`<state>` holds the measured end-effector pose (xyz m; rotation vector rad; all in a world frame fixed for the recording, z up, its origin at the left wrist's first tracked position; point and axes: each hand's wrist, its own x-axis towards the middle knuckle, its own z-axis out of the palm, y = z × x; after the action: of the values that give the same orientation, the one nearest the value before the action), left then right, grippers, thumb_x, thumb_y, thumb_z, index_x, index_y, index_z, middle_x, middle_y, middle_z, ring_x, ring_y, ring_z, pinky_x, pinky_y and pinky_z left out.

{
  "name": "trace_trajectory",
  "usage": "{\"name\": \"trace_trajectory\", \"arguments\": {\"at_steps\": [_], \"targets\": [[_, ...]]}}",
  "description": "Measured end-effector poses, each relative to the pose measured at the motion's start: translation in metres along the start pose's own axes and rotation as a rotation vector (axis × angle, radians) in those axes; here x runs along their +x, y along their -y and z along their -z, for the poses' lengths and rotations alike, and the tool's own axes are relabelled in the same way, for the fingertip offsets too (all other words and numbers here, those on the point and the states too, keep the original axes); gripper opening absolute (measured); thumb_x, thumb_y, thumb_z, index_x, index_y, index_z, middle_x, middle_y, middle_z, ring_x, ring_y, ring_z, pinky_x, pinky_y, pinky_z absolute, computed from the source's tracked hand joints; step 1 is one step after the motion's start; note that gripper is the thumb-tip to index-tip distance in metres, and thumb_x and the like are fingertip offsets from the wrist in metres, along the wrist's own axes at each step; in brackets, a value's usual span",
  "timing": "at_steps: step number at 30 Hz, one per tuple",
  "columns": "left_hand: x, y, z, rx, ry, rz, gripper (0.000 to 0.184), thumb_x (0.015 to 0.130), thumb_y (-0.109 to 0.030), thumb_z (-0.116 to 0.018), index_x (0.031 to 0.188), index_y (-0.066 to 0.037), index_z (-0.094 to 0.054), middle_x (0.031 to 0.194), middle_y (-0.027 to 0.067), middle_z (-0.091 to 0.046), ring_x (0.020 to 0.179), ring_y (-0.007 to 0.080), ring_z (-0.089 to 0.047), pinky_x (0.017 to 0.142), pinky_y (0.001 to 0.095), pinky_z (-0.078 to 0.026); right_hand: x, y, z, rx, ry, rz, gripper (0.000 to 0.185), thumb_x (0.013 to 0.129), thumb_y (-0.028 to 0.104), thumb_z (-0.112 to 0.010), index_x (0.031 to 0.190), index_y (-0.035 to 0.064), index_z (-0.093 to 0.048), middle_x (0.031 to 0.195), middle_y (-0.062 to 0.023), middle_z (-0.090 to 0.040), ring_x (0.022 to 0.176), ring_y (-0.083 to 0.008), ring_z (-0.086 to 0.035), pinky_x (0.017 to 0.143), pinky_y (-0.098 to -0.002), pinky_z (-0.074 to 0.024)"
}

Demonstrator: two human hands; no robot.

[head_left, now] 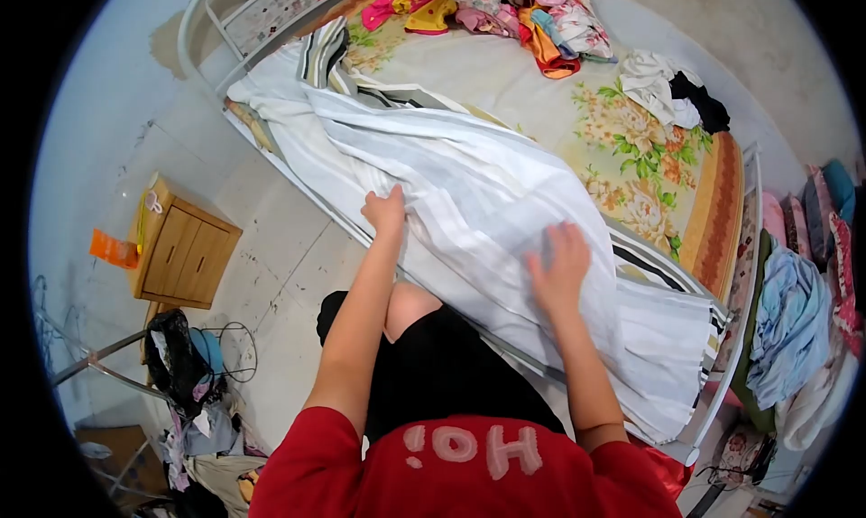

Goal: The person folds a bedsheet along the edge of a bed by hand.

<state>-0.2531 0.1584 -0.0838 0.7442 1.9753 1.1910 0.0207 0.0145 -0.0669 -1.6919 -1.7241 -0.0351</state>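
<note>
A long white sheet (451,157) with pale grey stripes lies bunched along the near side of the bed, its darker striped edges folded over at the far left and right. My left hand (385,210) has its fingers curled together on a fold at the sheet's near edge. Farther right, my right hand (561,261) is over the sheet with fingers apart, slightly blurred; whether it touches the cloth is hard to tell. Beneath the sheet shows a floral mattress cover (640,202).
Colourful clothes (487,13) are heaped at the bed's far side, near a white and black garment pile (672,90). Metal bed rails (203,58) rise at both ends. A wooden cabinet (185,252) stands left; more clothes (785,320) hang at right.
</note>
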Motion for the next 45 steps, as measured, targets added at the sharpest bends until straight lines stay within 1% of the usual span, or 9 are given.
{"name": "trace_trajectory", "arguments": {"at_steps": [6,8,20,23,27,32,36,40,45], "targets": [[0.051,0.025,-0.004,0.253,-0.201,-0.029,0.067,0.078,-0.031,-0.068,0.122,0.013,-0.044,0.11,0.027,-0.054,0.106,0.0329,-0.054,0.086,0.0388,-0.047,-0.027,0.036,-0.034,-0.122,0.358,0.048,0.056,0.078,0.027,-0.067,0.127,0.0066,-0.048,0.141,-0.0189,-0.036,0.131,-0.0353,-0.031,0.104,-0.0569,-0.0223],[0.069,0.021,0.0,0.029,0.24,0.098,0.055,0.082,-0.027,-0.065,0.117,0.01,-0.048,0.105,0.0218,-0.058,0.1,0.0297,-0.057,0.082,0.0378,-0.048,-0.033,0.016,-0.056,-0.206,0.415,0.085,0.056,0.078,0.028,-0.067,0.126,0.0064,-0.05,0.142,-0.0183,-0.036,0.131,-0.0356,-0.031,0.105,-0.0553,-0.0229],[0.028,-0.084,0.085,-0.987,0.205,-0.244,0.038,0.093,-0.018,-0.052,0.122,0.005,-0.046,0.117,0.0167,-0.057,0.104,0.0279,-0.058,0.09,0.0394,-0.048,-0.021,0.066,0.017,-0.002,0.52,0.181,0.074,0.074,0.02,-0.068,0.137,0.0007,-0.034,0.145,-0.024,-0.026,0.135,-0.0379,-0.026,0.103,-0.0595,-0.0239],[0.049,-0.03,0.113,-0.916,0.117,-0.17,0.041,0.095,-0.018,-0.048,0.127,0.006,-0.04,0.125,0.0184,-0.052,0.114,0.0321,-0.053,0.096,0.0433,-0.046,-0.045,0.044,0.009,-0.109,0.441,0.172,0.067,0.069,0.007,-0.063,0.132,-0.0003,-0.041,0.142,-0.0231,-0.032,0.133,-0.0363,-0.03,0.101,-0.0599,-0.0268],[0.054,0.054,0.105,-0.799,0.066,0.324,0.041,0.093,-0.018,-0.049,0.127,0.005,-0.043,0.122,0.0177,-0.053,0.105,0.0301,-0.057,0.086,0.0403,-0.051,-0.068,0.027,0.008,-0.022,0.507,0.198,0.06,0.068,0.005,-0.063,0.125,0.0025,-0.048,0.132,-0.0197,-0.045,0.124,-0.0339,-0.041,0.099,-0.0558,-0.0321],[0.032,0.05,0.089,-0.347,0.413,0.313,0.042,0.086,-0.019,-0.058,0.122,0.001,-0.048,0.108,0.0129,-0.061,0.091,0.0252,-0.063,0.074,0.0344,-0.056,-0.062,0.007,0.013,-0.006,0.426,0.159,0.044,0.067,0.002,-0.061,0.111,0.0068,-0.057,0.112,-0.0135,-0.059,0.108,-0.0336,-0.053,0.09,-0.0441,-0.0419],[-0.001,-0.002,0.103,-0.4,0.112,-0.026,0.021,0.082,-0.01,-0.055,0.101,0.001,-0.054,0.092,0.0115,-0.06,0.073,0.0204,-0.061,0.058,0.0323,-0.05,-0.032,0.029,0.063,0.138,0.36,-0.027,0.038,0.069,-0.001,-0.057,0.106,0.0055,-0.061,0.103,-0.0155,-0.062,0.095,-0.0348,-0.057,0.083,-0.0415,-0.0461],[-0.002,0.013,0.111,-0.613,-0.202,-0.17,0.023,0.08,-0.007,-0.052,0.099,0.005,-0.051,0.092,0.0159,-0.059,0.079,0.0259,-0.06,0.068,0.0372,-0.05,-0.042,0.053,0.082,0.279,0.564,0.093,0.038,0.071,0.004,-0.058,0.109,0.005,-0.061,0.101,-0.017,-0.063,0.096,-0.0354,-0.057,0.084,-0.041,-0.0469],[-0.004,0.063,0.11,-0.476,-0.424,0.059,0.038,0.08,-0.003,-0.054,0.115,0.01,-0.05,0.103,0.0198,-0.057,0.098,0.0299,-0.057,0.083,0.0396,-0.048,-0.074,0.028,0.056,0.565,0.786,0.066,0.036,0.078,0.014,-0.064,0.113,0.0042,-0.061,0.102,-0.0189,-0.063,0.094,-0.0328,-0.06,0.083,-0.039,-0.0484]]}}
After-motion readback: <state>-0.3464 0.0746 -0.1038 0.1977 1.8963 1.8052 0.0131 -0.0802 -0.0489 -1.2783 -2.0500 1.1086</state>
